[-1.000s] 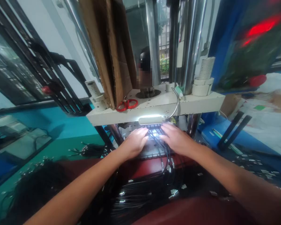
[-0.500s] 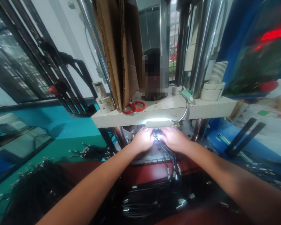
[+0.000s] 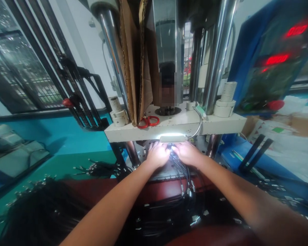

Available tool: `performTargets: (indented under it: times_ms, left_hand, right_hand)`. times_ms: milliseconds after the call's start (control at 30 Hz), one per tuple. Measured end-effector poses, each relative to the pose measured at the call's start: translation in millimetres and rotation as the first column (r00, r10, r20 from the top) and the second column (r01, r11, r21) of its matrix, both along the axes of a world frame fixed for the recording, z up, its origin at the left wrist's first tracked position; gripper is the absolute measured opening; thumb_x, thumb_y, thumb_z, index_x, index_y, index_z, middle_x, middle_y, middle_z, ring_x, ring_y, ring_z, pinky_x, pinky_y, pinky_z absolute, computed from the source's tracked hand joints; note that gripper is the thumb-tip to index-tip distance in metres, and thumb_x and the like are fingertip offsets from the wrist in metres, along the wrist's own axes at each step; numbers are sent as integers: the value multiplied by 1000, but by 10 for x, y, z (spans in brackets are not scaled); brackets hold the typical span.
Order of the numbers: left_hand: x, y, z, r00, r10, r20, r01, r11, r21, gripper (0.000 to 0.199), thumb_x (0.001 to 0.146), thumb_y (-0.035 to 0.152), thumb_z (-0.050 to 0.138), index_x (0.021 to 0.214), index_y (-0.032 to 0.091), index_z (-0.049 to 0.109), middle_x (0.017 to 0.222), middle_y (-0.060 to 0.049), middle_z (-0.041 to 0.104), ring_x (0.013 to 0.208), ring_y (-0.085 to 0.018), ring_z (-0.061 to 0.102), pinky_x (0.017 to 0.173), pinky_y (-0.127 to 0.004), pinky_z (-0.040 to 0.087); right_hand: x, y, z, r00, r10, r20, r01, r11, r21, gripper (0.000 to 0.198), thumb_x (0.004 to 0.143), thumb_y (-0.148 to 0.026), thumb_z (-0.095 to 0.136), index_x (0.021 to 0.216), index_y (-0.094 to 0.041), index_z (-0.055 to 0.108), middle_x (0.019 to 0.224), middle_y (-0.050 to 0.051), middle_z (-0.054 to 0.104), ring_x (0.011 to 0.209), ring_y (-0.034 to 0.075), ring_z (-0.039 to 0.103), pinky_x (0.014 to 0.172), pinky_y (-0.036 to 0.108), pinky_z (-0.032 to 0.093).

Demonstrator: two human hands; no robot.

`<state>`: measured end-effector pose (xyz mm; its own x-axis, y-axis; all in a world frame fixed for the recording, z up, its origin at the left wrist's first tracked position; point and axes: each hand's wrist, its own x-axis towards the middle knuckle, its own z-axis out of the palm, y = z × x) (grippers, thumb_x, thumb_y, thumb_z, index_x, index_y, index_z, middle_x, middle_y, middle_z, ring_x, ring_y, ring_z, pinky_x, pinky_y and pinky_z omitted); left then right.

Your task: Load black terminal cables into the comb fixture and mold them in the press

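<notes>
Under the raised plate of a press (image 3: 210,126), my left hand (image 3: 159,154) and my right hand (image 3: 187,153) are close together, thumbs turned inward. Between them run several thin black cables (image 3: 180,168) with metal end pieces, hanging toward me over a metal plate (image 3: 159,175). Both hands look closed at the upper ends of these cables; lamp glare and the plate's edge hide most fingertips. A lit white lamp (image 3: 172,138) is right above my fingers.
Red-handled scissors (image 3: 149,121) and cardboard (image 3: 133,68) rest on the press plate. Piles of black cables (image 3: 46,208) lie at left and on the red surface (image 3: 154,191) in front. A blue control box (image 3: 236,68) with red digits stands at right.
The view has shifted a little, showing more of the control box. My hands stay beneath the plate at the cables, the right one slightly nearer the left.
</notes>
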<state>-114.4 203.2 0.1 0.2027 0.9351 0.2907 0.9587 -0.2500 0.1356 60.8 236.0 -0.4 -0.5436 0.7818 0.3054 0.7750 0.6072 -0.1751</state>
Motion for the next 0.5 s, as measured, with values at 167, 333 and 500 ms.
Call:
performTargets:
  times_ms: [167,333,500]
  left_hand:
    - [30,55,7,999,42,11,-41,998,-38,43,95,33,36,131,21,54,141,-11,52,128,-30,45,108,-50,35]
    - [48,59,108,999,38,12,-37,996,-83,42,96,34,33,131,26,57,140,-9,53,123,-32,50,101,-52,41]
    - [124,53,87,999,38,9,-37,996,-85,44,97,38,29,127,27,60,138,-10,55,129,-35,43,105,-60,34]
  right_hand:
    - [-22,14,-7,1000,-8,0,8,1000,8,35,102,-36,42,117,-13,64,122,13,64,117,25,57,102,46,40]
    - [-32,27,23,1000,-1,1,1,999,48,29,98,-35,54,116,-15,63,123,9,63,116,25,57,99,49,44]
    - [-21,100,-11,1000,7,17,-8,999,42,28,97,-35,55,114,-15,64,122,9,63,116,25,58,100,50,43]
